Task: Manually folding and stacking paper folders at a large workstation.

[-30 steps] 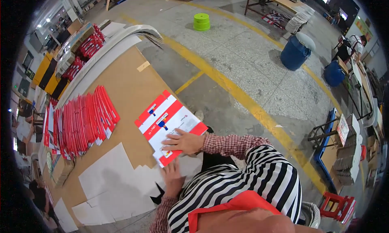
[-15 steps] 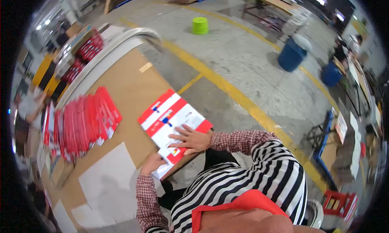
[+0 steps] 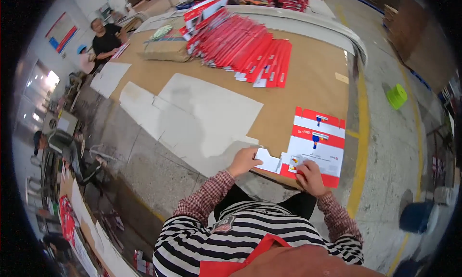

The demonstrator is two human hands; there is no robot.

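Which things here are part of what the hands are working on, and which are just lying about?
In hand:
- flat red-and-white carton
- its white end flap, gripped by the left hand
- right hand pressing the carton's near edge

Lying about:
- fanned stack of red cartons
- white sheets
- green spool
- blue bin

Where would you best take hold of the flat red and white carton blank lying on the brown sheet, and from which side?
Probably by the white end flap at the carton blank's near left corner, coming from the left. The flap juts past the brown sheet's edge, so fingers can get under it; the left hand grips there while the right hand presses the blank flat.
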